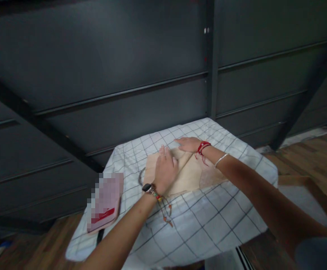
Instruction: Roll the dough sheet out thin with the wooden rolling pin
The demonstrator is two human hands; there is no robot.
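Note:
A beige, fabric-like sheet (187,174) lies on the checked tablecloth (205,210), with a diagonal fold or ridge across its middle and a patch of slightly different tone at its right. My left hand (166,168) rests flat on the left part of the sheet, fingers stretched away from me. Along the far edge, my right hand (190,144) lies with its fingers pointing left, touching the sheet. Both hands are open. A dark curved loop (141,177) pokes out from the sheet's left edge; the rest of it is hidden.
A pink, flat rectangular item (107,213), partly pixelated, lies at the table's left side. Dark metal panels (129,60) stand directly behind the table. At the right, a wood-edged tray or box (306,198) is on the wooden floor (318,153).

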